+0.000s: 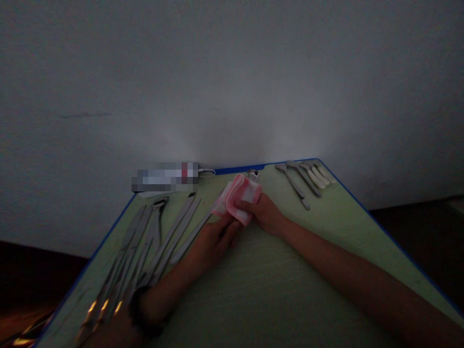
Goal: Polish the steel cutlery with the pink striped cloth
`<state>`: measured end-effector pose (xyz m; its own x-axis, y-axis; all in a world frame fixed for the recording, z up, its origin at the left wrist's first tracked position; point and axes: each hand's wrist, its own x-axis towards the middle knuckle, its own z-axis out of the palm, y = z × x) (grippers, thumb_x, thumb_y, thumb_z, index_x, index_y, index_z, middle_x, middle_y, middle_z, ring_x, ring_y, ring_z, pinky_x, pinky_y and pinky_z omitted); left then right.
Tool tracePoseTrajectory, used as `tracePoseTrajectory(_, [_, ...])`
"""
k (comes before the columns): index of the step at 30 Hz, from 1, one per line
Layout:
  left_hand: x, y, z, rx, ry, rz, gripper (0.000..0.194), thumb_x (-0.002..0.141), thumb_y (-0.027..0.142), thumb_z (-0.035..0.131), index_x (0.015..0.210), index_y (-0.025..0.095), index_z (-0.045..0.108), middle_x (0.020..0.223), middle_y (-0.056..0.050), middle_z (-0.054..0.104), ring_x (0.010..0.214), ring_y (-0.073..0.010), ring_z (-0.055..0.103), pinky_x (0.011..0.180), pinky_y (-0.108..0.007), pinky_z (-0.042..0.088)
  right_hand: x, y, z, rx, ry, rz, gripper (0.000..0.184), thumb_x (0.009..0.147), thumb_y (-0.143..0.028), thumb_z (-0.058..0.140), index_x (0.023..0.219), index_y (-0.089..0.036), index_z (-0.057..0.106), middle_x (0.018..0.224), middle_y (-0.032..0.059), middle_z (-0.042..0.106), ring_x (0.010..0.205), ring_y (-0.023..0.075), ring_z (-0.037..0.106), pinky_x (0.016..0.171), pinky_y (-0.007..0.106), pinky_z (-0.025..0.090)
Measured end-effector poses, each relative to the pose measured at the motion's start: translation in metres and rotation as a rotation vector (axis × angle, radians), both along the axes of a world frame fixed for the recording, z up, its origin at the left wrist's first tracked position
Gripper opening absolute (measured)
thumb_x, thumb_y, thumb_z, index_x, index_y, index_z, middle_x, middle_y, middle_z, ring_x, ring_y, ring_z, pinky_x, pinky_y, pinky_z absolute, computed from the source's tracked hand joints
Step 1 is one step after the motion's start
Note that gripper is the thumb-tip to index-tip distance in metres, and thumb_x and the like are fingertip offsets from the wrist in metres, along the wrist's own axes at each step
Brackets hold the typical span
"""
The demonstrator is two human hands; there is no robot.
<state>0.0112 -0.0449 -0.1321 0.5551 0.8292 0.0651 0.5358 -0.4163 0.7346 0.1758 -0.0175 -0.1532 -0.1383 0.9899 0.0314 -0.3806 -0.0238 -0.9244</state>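
My right hand is closed on a folded pink-and-white cloth, its thumb pressed over the front. Just below, my left hand has its fingers curled at the cloth's lower edge. Whatever those fingers hold is hidden. A shiny metal piece shows past the cloth's far side; I cannot tell whether it is wrapped in the cloth or lies behind it. Beside my left hand, a long flat grey utensil lies on the table, its far end covered by the cloth.
Several long metal utensils, some knife-like, spread across the table's left side. A pair of tongs or similar tool lies among them. Spoons and white-handled utensils sit at the back right. A pixelated box stands back left against the wall.
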Motion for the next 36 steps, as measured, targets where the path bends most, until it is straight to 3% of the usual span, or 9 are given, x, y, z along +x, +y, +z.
tracePoseTrajectory(5, [-0.0004,0.0000,0.0008,-0.006,-0.020,0.017,0.028,0.088,0.038,0.041,0.073,0.017,0.053,0.057,0.004,0.054,0.049,-0.0091,0.046,0.048,-0.019,0.033,0.0013,-0.0023,0.0013,0.018,-0.134,-0.053,0.033,0.063,-0.040,0.071,0.085,-0.016,0.064,0.083,0.0037,0.065,0.068,0.0122,0.056,0.068,0.028,0.046])
tracePoseTrajectory(11, [0.0018,0.0006,0.0039,-0.055,-0.004,0.112,0.043,0.089,0.042,0.037,0.057,0.017,0.051,0.046,0.004,0.049,0.043,-0.0087,0.044,0.045,-0.019,0.031,0.0003,-0.0053,0.0062,0.048,-0.237,-0.051,0.034,0.060,-0.041,0.072,0.081,-0.015,0.062,0.074,0.0015,0.063,0.061,0.0107,0.052,0.061,0.025,0.045])
tracePoseTrajectory(15, [0.0022,0.0022,0.0034,-0.083,-0.036,0.157,0.040,0.086,0.043,0.041,0.057,0.017,0.050,0.045,0.005,0.047,0.043,-0.0085,0.043,0.045,-0.019,0.032,-0.0002,-0.0067,0.0089,0.063,-0.241,-0.027,0.035,0.061,-0.043,0.071,0.081,-0.016,0.062,0.074,0.0016,0.063,0.062,0.0108,0.052,0.061,0.025,0.044])
tracePoseTrajectory(23, [0.0010,0.0040,0.0044,-0.085,-0.034,0.103,0.040,0.087,0.040,0.039,0.056,0.017,0.049,0.046,0.005,0.047,0.044,-0.0088,0.044,0.046,-0.019,0.033,-0.0004,-0.0084,0.0071,0.073,-0.198,-0.074,0.030,0.067,-0.044,0.067,0.080,-0.017,0.064,0.075,0.0017,0.064,0.062,0.0126,0.054,0.065,0.029,0.045])
tracePoseTrajectory(36, [0.0043,0.0026,0.0065,-0.061,0.021,0.206,0.042,0.085,0.048,0.042,0.060,0.016,0.053,0.044,0.006,0.044,0.042,-0.0081,0.041,0.042,-0.018,0.029,-0.0009,-0.0077,0.0033,0.087,-0.188,-0.060,0.030,0.071,-0.046,0.062,0.075,-0.016,0.063,0.069,0.0000,0.062,0.059,0.0109,0.052,0.061,0.026,0.042])
